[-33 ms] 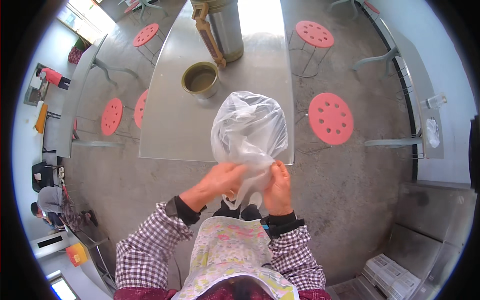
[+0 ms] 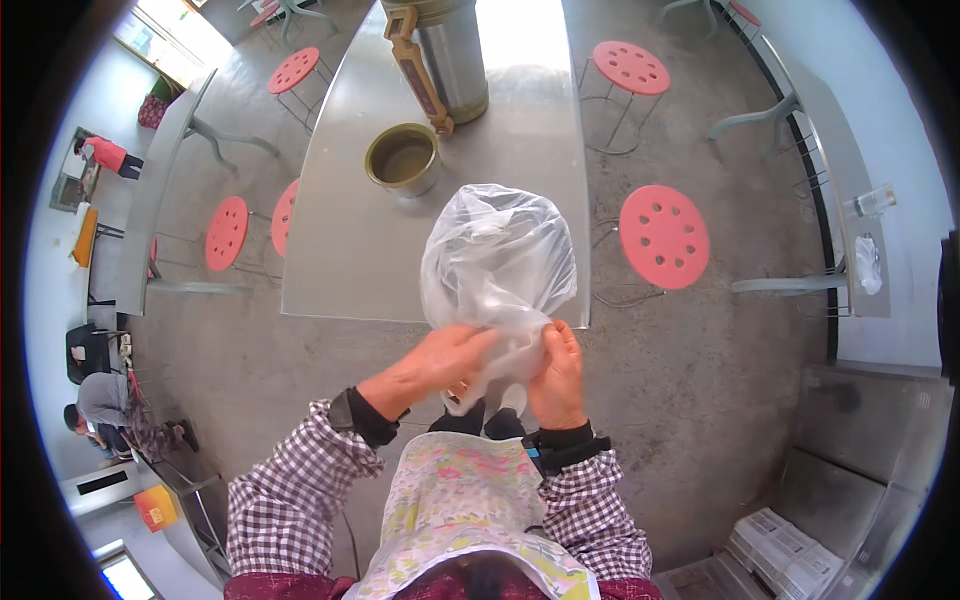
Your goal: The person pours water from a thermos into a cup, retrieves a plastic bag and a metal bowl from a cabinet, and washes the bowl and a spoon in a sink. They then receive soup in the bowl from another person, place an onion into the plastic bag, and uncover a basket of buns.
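A clear plastic bag (image 2: 500, 245) spreads over the near end of a steel table (image 2: 335, 250), its gathered lower part hanging past the edge toward me. My right hand (image 2: 557, 380) pinches the gathered plastic between thumb and fingers. On the other side, my left hand (image 2: 425, 365) is closed on the same bag, some fingertips hidden by the film. I cannot make out anything inside the bag. Beyond it to the left stands a round metal cup (image 2: 420, 186). A large steel insulated jug (image 2: 450, 65) with a brown handle stands behind the cup.
Red round stools (image 2: 664, 237) stand on both sides of the table. Another table (image 2: 825, 170) runs along the right wall, and a long table (image 2: 160, 190) lies on the left. Metal cabinets (image 2: 850, 410) fill the lower right. A person (image 2: 105, 400) bends over at the left.
Very little differs. The bag's hanging lower end has shifted slightly beside my left hand; both hands keep their hold.
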The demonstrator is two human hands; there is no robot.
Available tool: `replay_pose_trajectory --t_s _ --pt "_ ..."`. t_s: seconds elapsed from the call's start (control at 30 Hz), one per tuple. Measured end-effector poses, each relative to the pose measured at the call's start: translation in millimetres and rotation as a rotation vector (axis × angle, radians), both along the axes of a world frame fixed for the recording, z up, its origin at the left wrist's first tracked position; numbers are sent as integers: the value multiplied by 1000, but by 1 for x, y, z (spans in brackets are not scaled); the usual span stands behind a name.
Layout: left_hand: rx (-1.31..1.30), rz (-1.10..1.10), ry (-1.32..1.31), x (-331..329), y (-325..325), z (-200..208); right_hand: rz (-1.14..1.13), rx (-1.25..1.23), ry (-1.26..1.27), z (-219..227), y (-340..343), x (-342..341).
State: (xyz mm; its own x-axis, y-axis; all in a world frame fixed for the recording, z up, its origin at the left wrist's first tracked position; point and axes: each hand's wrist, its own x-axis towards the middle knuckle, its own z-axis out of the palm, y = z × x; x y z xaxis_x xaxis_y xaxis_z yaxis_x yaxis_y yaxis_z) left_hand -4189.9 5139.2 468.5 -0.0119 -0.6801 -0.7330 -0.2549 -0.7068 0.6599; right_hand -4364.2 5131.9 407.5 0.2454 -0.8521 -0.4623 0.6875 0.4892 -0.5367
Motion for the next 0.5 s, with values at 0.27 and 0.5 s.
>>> replay_pose_trajectory --t_s 0.27,0.5 --pt "-239 13 -360 15 1 -33 147 -87 190 -2 7 18" --pt "-396 -63 -537 46 -11 -3 157 -565 877 8 -2 4"
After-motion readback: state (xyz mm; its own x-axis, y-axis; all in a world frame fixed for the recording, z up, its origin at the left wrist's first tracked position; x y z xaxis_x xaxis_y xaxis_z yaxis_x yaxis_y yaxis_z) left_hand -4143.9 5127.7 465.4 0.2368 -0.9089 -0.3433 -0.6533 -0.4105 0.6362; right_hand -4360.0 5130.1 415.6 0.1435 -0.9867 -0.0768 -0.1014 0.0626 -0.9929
